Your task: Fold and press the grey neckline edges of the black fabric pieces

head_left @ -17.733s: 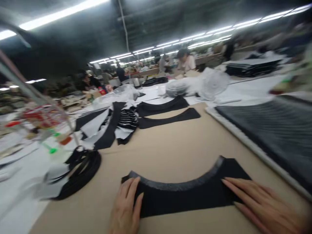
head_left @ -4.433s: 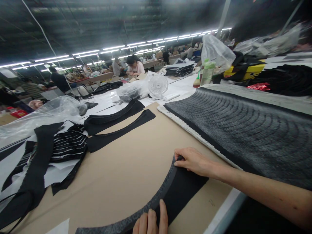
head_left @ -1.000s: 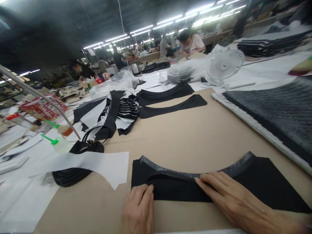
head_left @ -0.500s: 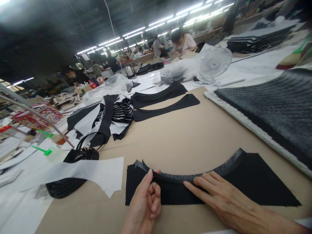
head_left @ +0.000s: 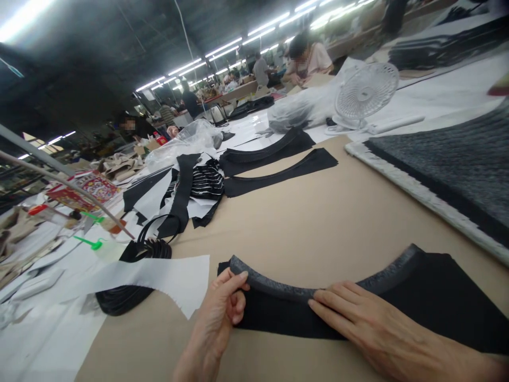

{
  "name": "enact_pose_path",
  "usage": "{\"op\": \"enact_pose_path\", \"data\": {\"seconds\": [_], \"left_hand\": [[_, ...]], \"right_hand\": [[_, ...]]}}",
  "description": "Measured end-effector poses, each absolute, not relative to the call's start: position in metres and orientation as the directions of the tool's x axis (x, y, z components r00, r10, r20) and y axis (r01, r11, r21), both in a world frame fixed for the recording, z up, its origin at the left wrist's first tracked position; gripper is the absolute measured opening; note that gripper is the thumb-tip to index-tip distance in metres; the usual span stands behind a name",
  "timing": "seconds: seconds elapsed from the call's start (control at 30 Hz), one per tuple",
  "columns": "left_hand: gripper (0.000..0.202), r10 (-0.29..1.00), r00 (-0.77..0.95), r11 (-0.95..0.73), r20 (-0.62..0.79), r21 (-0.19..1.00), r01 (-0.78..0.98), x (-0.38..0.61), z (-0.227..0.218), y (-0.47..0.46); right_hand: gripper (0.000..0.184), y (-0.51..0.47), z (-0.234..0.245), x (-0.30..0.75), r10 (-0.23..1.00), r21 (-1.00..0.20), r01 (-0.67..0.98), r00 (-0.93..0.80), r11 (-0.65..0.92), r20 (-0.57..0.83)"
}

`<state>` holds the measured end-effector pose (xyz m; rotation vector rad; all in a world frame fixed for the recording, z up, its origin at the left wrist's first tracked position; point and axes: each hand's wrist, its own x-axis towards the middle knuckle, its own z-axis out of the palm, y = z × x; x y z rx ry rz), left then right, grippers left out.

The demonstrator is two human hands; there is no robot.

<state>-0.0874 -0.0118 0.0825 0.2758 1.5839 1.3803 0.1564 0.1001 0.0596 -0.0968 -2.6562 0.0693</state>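
A black curved piece of sheet material, fabric or leather, lies on the tan tabletop. Along its concave far edge runs a folded-over strip with a mottled grey surface. Near the piece's left end, my left hand pinches this folded edge between thumb and fingers. My right hand lies on the middle of the piece, fingers stretched out flat and pressing beside the fold. Part of the strip is hidden under the right fingers.
Two similar black pieces lie farther back. To the left are a white paper-like sheet over a black coil and a green-nozzled bottle. A white fan and a grey-topped stack stand right; people work behind.
My left hand has moved left along the edge to the piece's end. There the strip, whose end stood up loose before, now lies folded over. The right hand stays pressed on the middle.
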Motion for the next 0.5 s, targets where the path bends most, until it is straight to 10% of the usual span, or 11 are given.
{"op": "enact_pose_path", "data": {"seconds": [0.23,0.5], "left_hand": [[0.032,0.718,-0.613,0.448,-0.331,0.893,0.043,-0.097,0.074,-0.015],[0.031,0.705,-0.642,0.508,-0.301,0.846,0.161,-0.112,0.054,-0.010]], "right_hand": [[0.061,0.099,0.046,0.162,0.038,0.026,0.053,-0.911,0.998,0.410],[0.061,0.099,0.025,0.165,0.095,-0.014,0.096,-0.934,0.995,0.345]]}}
